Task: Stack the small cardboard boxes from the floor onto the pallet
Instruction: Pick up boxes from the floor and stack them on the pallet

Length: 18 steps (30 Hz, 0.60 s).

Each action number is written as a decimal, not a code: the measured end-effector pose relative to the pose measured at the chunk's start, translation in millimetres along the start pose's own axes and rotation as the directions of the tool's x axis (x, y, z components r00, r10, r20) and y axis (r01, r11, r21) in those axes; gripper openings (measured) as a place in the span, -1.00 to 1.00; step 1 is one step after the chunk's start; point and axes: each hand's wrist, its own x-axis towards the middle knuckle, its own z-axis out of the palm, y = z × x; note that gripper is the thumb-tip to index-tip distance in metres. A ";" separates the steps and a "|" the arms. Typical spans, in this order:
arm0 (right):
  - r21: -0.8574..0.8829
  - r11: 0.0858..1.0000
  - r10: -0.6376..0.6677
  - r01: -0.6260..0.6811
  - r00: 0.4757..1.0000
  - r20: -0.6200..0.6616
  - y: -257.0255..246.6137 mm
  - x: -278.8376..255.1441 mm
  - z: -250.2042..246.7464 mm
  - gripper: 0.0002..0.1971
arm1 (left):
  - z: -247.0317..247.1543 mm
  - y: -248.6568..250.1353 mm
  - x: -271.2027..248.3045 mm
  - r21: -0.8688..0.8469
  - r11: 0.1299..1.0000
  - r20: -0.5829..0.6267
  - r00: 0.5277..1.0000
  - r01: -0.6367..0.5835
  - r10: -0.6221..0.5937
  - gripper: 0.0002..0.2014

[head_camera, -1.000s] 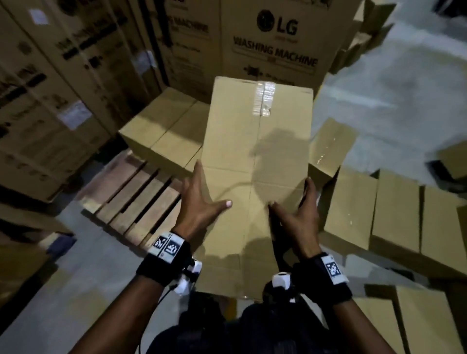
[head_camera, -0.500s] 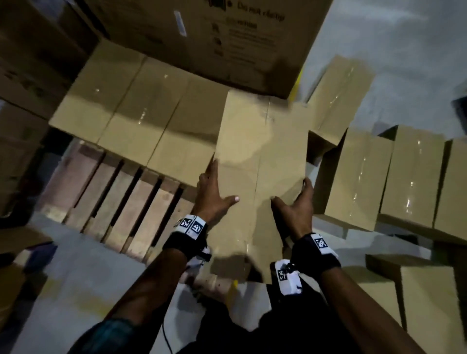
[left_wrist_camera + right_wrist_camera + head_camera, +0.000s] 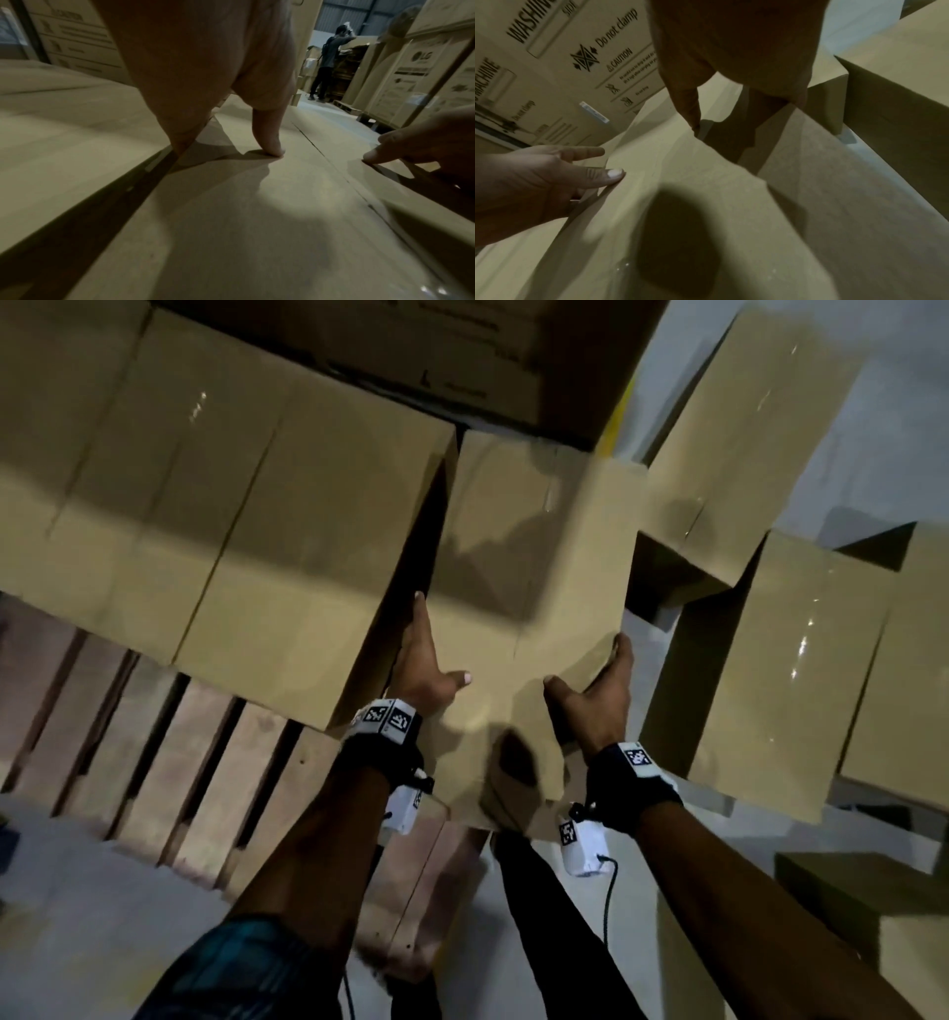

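Observation:
I hold a plain brown cardboard box (image 3: 534,588) between both hands, over the right end of the wooden pallet (image 3: 179,742). My left hand (image 3: 426,660) grips its left edge, thumb on the top face and fingers down the side, in the narrow gap beside the row of boxes on the pallet (image 3: 215,505). My right hand (image 3: 601,675) grips the right edge the same way. The left wrist view shows the thumb of my left hand (image 3: 226,146) pressed on the box (image 3: 231,223). In the right wrist view my right hand (image 3: 739,113) wraps the edge of the box (image 3: 706,203).
Large washing machine cartons (image 3: 462,351) stand right behind the pallet. Several small boxes (image 3: 801,649) lie on the concrete floor (image 3: 77,916) to the right. Another person (image 3: 326,60) stands far off between tall cartons.
The box has moved forward and down, close beside the row on the pallet. Both hands keep the same grip on its edges.

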 end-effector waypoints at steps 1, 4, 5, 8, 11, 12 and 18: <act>0.004 1.000 -0.015 0.015 1.000 0.006 4.8 8.0 5.7 0.03 | 4.9 -6.6 9.6 -0.006 1.000 -0.012 1.000 0.004 -0.004 0.22; 0.055 0.998 -0.034 0.031 0.998 0.055 19.7 26.8 21.2 0.04 | 15.5 -24.6 33.1 -0.019 0.999 -0.035 0.999 0.037 -0.037 0.22; 0.079 0.997 -0.026 0.019 0.996 0.082 24.0 31.2 25.5 0.04 | 18.7 -31.5 40.5 -0.012 0.999 -0.038 0.998 0.039 -0.039 0.23; 0.152 0.986 0.039 -0.065 0.985 0.170 33.8 33.6 33.4 0.01 | 22.7 -46.6 49.7 -0.005 0.998 -0.049 0.997 0.055 -0.056 0.27; 0.141 0.987 0.037 -0.072 0.971 0.236 41.6 33.9 35.7 0.01 | 24.5 -60.8 51.5 0.014 0.999 -0.054 0.997 0.051 -0.050 0.24; 0.123 0.990 0.035 -0.068 0.965 0.259 44.9 34.4 35.5 0.02 | 24.5 -63.0 49.2 0.016 0.999 -0.064 0.997 0.032 -0.031 0.21; 0.023 0.998 0.042 -0.054 0.930 0.365 62.7 9.6 24.0 0.03 | 33.9 -90.0 17.8 -0.009 0.999 -0.092 0.995 0.041 -0.041 0.20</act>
